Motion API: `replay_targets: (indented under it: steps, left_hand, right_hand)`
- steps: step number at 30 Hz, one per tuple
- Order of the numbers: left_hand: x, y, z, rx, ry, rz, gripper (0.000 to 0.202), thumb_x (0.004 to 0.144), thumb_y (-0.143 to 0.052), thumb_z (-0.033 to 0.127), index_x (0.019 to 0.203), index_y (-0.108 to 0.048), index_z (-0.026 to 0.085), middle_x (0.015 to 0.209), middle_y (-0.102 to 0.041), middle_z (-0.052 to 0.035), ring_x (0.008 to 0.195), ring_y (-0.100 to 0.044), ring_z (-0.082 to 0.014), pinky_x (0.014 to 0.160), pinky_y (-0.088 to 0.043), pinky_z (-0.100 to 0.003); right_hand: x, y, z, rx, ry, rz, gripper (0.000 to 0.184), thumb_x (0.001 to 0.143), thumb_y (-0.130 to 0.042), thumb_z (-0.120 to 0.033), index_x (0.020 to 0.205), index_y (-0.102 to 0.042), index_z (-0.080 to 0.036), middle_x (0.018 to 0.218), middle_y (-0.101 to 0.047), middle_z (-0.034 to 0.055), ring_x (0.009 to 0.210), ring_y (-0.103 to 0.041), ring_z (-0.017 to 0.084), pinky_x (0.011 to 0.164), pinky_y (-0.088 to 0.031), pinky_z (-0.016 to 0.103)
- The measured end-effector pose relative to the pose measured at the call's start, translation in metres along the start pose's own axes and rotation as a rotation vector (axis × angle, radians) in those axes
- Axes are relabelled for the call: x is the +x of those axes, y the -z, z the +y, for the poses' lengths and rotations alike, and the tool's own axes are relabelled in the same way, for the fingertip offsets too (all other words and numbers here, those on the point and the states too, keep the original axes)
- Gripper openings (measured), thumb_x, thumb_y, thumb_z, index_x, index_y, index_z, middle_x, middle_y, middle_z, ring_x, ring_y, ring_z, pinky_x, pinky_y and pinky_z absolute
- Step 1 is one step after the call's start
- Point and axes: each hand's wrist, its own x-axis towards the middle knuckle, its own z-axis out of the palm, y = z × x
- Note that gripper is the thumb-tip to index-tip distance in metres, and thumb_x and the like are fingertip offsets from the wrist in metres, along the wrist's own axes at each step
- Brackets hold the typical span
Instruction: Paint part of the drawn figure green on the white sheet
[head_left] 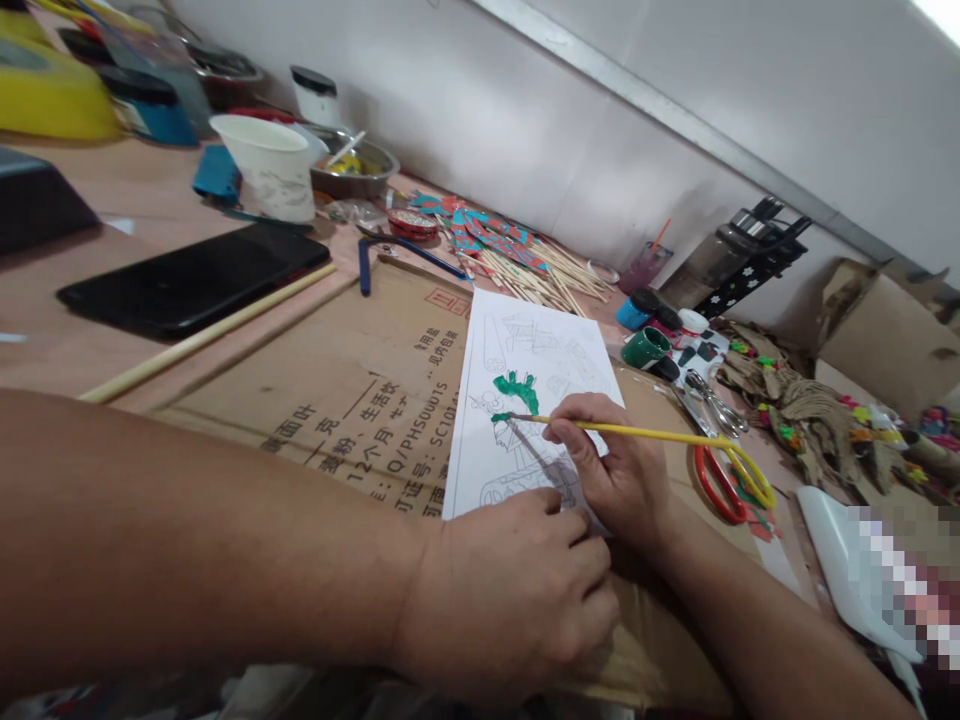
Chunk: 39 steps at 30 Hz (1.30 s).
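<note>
My right hand (611, 465) pinches a yellow paintbrush (652, 433), its tip touching a sheet of paper (551, 340) printed with line drawings. Green paint covers a curved, spiky part of one figure, and a smaller green patch lies at the brush tip. Across the lower end of the sheet rests my left hand (517, 590), fingers curled and holding the paper down; its fingertips are mostly hidden. Under the sheet lies a flattened cardboard box (322, 360) with printed Chinese characters. An opened jar of green paint (646, 347) stands right of the sheet.
Red-and-yellow-handled scissors (721, 485) lie on the right, near twine (795, 390). Wooden sticks (525, 280) with painted pieces sit behind the sheet. A black phone (199, 280), a paper cup (266, 170) and a metal bowl (375, 175) are at left. A bottle (727, 255) stands by the wall.
</note>
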Motion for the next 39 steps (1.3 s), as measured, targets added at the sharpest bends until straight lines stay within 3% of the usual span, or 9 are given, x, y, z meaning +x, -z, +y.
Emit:
replay_targets:
  steps: [39]
  left_hand:
    - [0.0005, -0.0016, 0.0005, -0.011, 0.01, 0.009, 0.018, 0.081, -0.072, 0.032, 0.088, -0.064, 0.017, 0.085, -0.066, -0.0053, 0.07, -0.057, -0.0217, 0.059, -0.045, -0.039]
  right_hand:
    - [-0.0021, 0.004, -0.0034, 0.029, 0.0, 0.037, 0.011, 0.1, -0.053, -0.024, 0.093, -0.061, -0.022, 0.084, -0.068, -0.0004, 0.077, -0.064, 0.013, 0.072, -0.052, 0.025]
